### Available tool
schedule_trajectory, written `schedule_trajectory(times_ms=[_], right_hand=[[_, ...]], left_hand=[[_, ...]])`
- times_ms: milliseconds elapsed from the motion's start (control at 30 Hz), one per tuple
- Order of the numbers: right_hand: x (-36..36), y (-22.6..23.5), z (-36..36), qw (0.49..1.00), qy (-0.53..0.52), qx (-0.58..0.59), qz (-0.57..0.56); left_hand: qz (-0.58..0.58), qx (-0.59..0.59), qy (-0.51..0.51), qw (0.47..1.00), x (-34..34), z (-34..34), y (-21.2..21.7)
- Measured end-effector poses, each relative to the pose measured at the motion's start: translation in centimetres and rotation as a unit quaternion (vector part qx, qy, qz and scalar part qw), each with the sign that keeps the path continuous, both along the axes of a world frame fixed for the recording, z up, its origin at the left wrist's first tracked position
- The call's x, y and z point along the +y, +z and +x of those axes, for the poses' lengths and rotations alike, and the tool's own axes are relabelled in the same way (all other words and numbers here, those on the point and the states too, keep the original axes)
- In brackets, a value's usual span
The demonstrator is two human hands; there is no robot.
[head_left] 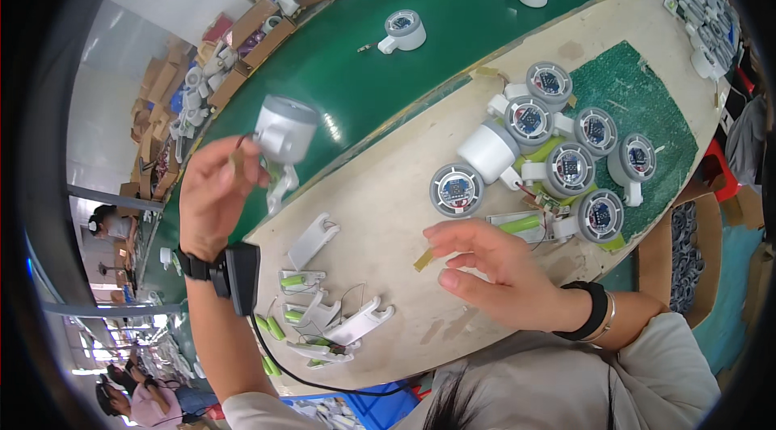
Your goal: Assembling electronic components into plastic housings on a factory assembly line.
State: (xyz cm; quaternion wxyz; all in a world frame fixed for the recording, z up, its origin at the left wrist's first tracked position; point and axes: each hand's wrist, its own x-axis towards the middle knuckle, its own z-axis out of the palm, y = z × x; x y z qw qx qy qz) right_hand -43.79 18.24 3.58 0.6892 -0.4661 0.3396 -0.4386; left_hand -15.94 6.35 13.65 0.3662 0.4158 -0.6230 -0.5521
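Raised over the left side of the bench, my left hand (218, 191) is closed at the neck of a white round housing with a grey rim (289, 127). A narrow white part (281, 189) hangs just below it. My right hand (497, 268) hovers over the bench with fingers apart, holding nothing. A small tan tab (423, 259) shows beside its fingertips. Just beyond lie several round housings with circuit boards facing up (570, 169), one of them on its side (488, 151). Near my right hand is an open handle with a green battery (521, 224).
White handle shells (313, 241) with wires and green batteries lie at the bench's near left. A green conveyor belt (339, 66) carries more housings (404, 30) along the far side. A green mat (647, 99) lies at right, above a box of grey rings (685, 256).
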Motion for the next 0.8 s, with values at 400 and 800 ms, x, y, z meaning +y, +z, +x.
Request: schedule_trajectory(times_ms=[400, 800], right_hand=[[2.6, 0.2, 0.5, 0.913, 0.283, -0.274, 0.105], [6.1, 2.7, -0.9, 0.962, 0.128, -0.007, -0.239]], left_hand=[[0.034, 0.137, -0.405, 0.903, 10.5, -4.8, -0.2], [0.004, 0.181, -0.259, 0.949, 15.6, -4.2, -0.4]])
